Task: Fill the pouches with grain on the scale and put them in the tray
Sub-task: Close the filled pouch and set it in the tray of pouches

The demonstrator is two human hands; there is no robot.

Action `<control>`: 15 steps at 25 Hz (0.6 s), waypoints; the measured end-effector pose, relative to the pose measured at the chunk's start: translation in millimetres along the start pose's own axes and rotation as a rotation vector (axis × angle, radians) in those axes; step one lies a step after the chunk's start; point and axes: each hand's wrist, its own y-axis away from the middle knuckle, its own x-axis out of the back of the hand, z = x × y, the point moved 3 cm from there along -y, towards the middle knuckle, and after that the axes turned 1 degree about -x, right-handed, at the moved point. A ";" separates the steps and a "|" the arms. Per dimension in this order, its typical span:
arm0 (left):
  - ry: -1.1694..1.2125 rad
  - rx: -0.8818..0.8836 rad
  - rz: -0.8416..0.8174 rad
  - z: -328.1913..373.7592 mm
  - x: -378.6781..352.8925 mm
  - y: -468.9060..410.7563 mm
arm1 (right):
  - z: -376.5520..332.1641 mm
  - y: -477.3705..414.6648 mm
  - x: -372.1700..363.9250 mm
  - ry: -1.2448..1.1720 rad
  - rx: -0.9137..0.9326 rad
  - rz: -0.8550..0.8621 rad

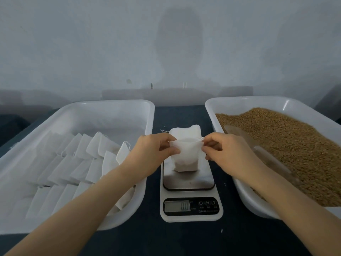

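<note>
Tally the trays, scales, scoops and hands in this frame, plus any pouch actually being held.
trays: 2 (pouch tray, grain tray)
scale: 1
scoop: 1, clear, lying in the grain
hands: 2 (left hand, right hand)
held pouch: 1
Total: 7

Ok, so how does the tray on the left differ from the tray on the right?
The left tray holds rows of white pouches, lying overlapped; the right tray holds loose brown grain. What looks like a clear scoop lies in the right tray, none in the left tray. Both are white, rounded-cornered, and flank the scale.
</note>
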 end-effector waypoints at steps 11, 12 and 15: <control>-0.025 -0.024 0.004 -0.8 -1.9 -0.5 | -3.3 1.7 -0.1 -0.015 -0.011 0.008; -0.026 -0.025 0.004 -1.0 -2.1 -0.6 | -3.1 1.6 -0.2 -0.015 -0.011 0.008; -0.022 -0.023 -0.008 -1.2 -2.7 -0.6 | -2.6 1.2 -0.5 -0.025 -0.012 0.007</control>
